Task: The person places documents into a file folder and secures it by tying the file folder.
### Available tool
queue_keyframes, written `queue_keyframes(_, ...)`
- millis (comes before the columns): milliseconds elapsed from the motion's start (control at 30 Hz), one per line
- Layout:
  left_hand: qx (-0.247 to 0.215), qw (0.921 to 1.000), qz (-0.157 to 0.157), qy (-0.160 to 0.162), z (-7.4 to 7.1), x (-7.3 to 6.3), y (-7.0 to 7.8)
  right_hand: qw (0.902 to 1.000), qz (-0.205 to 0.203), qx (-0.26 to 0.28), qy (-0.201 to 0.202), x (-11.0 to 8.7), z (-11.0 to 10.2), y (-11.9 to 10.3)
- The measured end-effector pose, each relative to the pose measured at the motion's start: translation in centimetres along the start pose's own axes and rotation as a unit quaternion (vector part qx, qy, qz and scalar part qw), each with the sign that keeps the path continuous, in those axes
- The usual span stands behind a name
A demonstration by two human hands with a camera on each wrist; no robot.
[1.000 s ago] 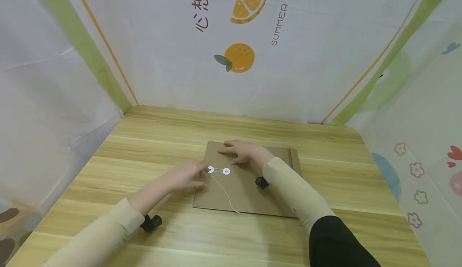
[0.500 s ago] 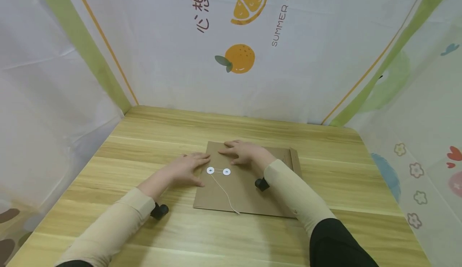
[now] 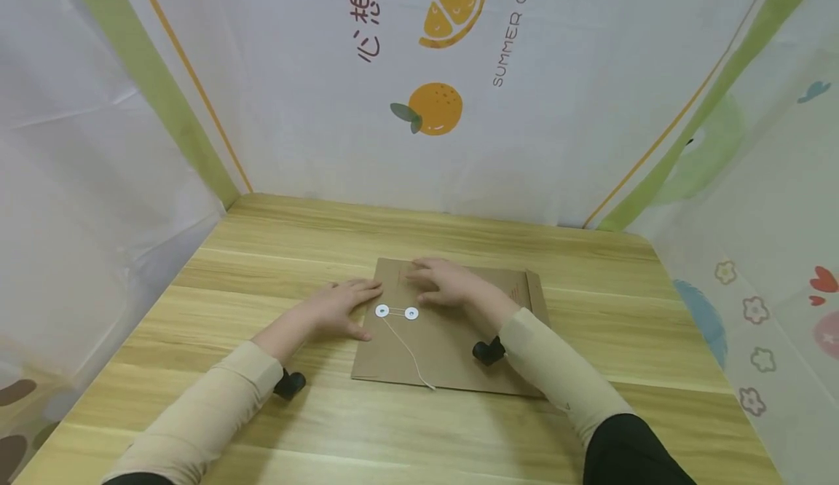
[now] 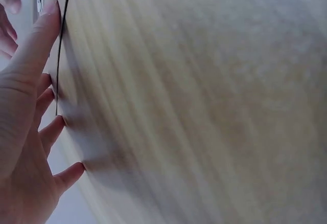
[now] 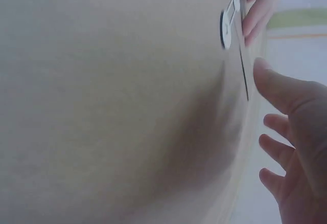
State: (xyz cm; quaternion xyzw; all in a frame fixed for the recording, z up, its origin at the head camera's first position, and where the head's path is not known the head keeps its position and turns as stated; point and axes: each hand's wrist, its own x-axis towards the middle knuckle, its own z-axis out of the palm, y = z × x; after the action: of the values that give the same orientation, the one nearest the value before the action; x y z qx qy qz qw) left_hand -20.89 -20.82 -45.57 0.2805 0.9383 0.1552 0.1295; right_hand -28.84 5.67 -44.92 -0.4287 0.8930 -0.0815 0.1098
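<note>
A brown kraft document envelope (image 3: 452, 354) lies flat on the wooden table. Two white button discs (image 3: 411, 313) near its left side are joined by a string (image 3: 414, 360), whose loose tail runs down to the front edge. My left hand (image 3: 334, 309) rests at the envelope's left edge, fingers spread, thumb on the paper; the left wrist view shows the thumb (image 4: 38, 40) over that edge. My right hand (image 3: 448, 283) is over the envelope's upper part with relaxed fingers. In the right wrist view the right hand (image 5: 301, 137) hovers over the paper, a shadow beneath it.
The wooden table (image 3: 314, 427) extends around the envelope on all sides. A white curtain (image 3: 314, 106) with orange prints stands behind it, and more printed cloth hangs left and right. A black wrist camera (image 3: 488, 352) on the right arm overlaps the envelope.
My left hand drew back from the left button disc, then settled flat at the envelope's left edge. My right hand has lifted and shifted slightly right, while the envelope stays in place.
</note>
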Motion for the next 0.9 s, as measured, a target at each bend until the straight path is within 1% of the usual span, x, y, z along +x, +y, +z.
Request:
queue_keyframes(133,0.002,1.0000,0.002,0.001,0.1,-0.1,-0.2,0.9990,-0.004,-0.002,0.044,-1.0,0.1,-1.2)
queue_keyframes(233,0.001,1.0000,0.007,0.003,0.1,-0.1,-0.3,0.9972,-0.005,0.013,0.074,-2.0,0.4,-2.6)
queue_keyframes(333,-0.006,0.9999,0.009,0.001,0.1,0.1,-0.3,0.9963,0.000,0.048,0.072,-3.3,1.1,-4.3)
queue_keyframes(467,-0.012,0.9999,0.007,-0.001,0.1,0.2,-0.3,0.9927,0.000,0.100,0.068,-5.2,2.7,-5.9)
queue_keyframes(533,-0.012,0.9999,0.008,-0.001,0.0,0.1,-0.2,0.9905,0.010,0.114,0.077,-5.9,3.6,-6.6)
queue_keyframes(600,-0.014,0.9999,0.010,0.000,-0.1,0.1,-0.2,0.9879,0.030,0.123,0.089,-6.4,4.3,-7.2)
queue_keyframes(667,-0.015,0.9998,0.011,0.001,-0.1,0.1,-0.1,0.9859,0.058,0.121,0.100,-6.7,4.8,-8.0)
queue_keyframes(767,-0.016,0.9999,0.004,-0.003,-0.1,0.1,-0.1,0.9824,0.090,0.113,0.119,-7.0,5.4,-9.0)
queue_keyframes(900,-0.020,0.9998,0.001,-0.004,0.0,0.0,-0.1,0.9781,0.109,0.095,0.150,-7.2,6.2,-9.8)
